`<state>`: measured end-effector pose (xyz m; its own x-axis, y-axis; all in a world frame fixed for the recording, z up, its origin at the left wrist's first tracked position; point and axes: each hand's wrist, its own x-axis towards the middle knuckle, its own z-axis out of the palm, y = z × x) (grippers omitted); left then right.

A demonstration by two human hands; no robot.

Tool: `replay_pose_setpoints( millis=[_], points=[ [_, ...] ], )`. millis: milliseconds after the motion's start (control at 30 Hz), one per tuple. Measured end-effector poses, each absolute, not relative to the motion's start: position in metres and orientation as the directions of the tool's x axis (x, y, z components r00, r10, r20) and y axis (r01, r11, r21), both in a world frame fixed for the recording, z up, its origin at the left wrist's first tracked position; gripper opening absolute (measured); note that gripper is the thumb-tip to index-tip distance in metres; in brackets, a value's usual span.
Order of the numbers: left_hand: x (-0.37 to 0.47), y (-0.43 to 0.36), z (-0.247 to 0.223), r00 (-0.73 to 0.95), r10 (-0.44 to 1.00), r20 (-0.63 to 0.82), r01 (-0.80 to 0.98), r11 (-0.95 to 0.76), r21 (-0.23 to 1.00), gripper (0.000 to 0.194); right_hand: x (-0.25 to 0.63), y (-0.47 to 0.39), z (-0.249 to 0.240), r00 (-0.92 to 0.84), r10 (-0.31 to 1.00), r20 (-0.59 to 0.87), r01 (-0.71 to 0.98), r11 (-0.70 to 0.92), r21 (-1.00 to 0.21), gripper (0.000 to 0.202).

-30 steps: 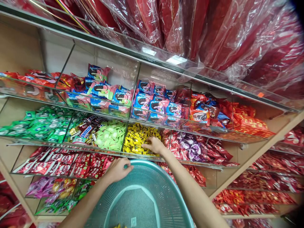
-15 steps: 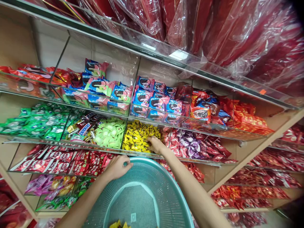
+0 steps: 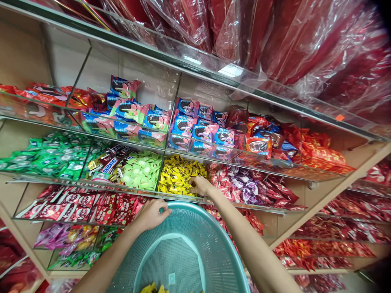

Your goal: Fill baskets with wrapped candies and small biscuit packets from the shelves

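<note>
Your left hand (image 3: 152, 215) is clamping the basket (image 3: 214, 236); your right hand (image 3: 200, 186) is touching yellow candies (image 3: 175, 177) at twelve o'clock, its grip I cannot tell. Few are already lying inside, at six o'clock; many are lying outside.

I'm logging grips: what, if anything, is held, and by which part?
The left hand holds the basket by its rim. The right hand is at the yellow candies; whether it grips any can't be told.

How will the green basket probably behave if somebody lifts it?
The basket is probably light for its size, its walls being perforated. The thick rim suggests stiffness, and the yellow sweets inside may slide if it tilts.
</note>
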<state>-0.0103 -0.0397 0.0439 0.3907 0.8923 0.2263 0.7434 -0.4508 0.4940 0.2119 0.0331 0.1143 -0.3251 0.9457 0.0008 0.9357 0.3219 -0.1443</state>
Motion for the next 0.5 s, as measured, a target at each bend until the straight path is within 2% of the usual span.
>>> replay_pose_setpoints(
  millis=[167, 300, 367, 500],
  points=[
    [-0.01, -0.04, 0.044, 0.387, 0.899, 0.207, 0.746, -0.437, 0.503, 0.03, 0.211, 0.033, 0.13, -0.295, 0.955, -0.034, 0.949, 0.289, -0.127, 0.028],
    [-0.013, -0.037, 0.039, 0.388, 0.891, 0.235, 0.732, -0.453, 0.509, 0.029, 0.203, 0.027, 0.141, -0.221, 0.967, -0.128, 0.975, 0.217, -0.043, 0.031],
    [-0.012, -0.035, 0.034, 0.385, 0.888, 0.252, 0.728, -0.46, 0.509, 0.032, 0.199, 0.022, 0.138, -0.2, 0.965, -0.169, 0.98, 0.201, -0.016, 0.039],
    [-0.008, -0.033, 0.023, 0.361, 0.894, 0.264, 0.733, -0.447, 0.513, 0.036, 0.197, 0.014, 0.128, -0.202, 0.965, -0.164, 0.977, 0.188, -0.097, 0.06]
  ],
)
